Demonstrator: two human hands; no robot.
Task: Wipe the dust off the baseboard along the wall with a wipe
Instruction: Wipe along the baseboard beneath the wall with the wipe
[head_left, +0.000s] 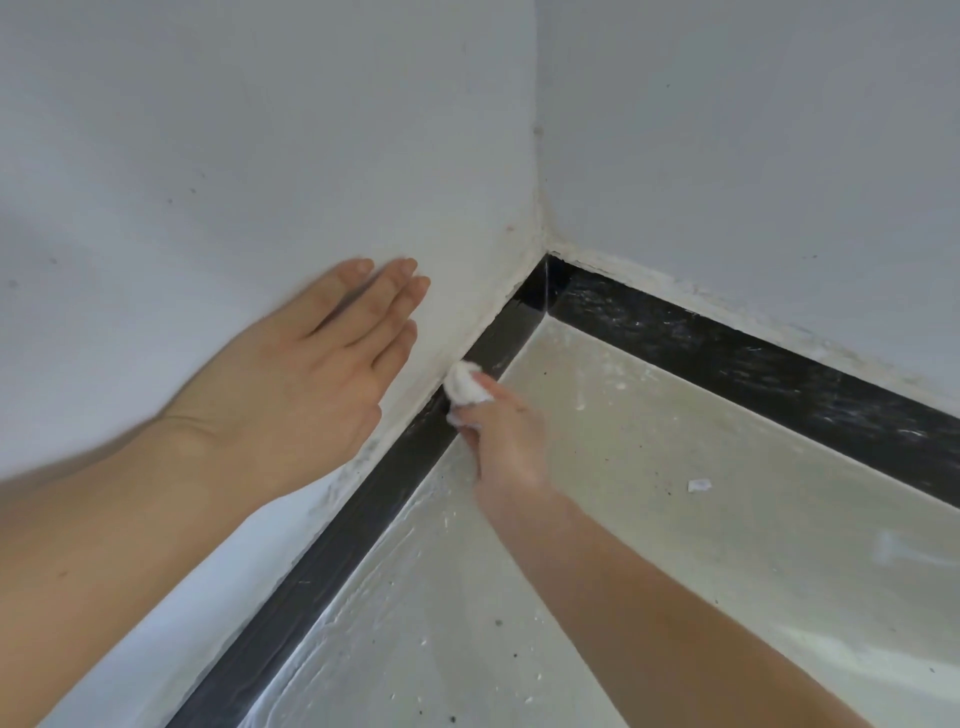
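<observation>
A black baseboard (363, 509) runs along the foot of the left white wall into a corner, where a second black stretch (753, 364) continues right, streaked with white dust. My right hand (506, 441) grips a crumpled white wipe (465, 384) and holds it against the left baseboard a little short of the corner. My left hand (311, 364) lies flat on the left wall (208, 182) just above the baseboard, fingers straight and together.
The pale floor (649, 519) is speckled with white plaster flecks and dark specks. A small white scrap (698, 486) lies on the floor near the right baseboard. The two white walls meet at the corner (543, 218), which has rough plaster edges.
</observation>
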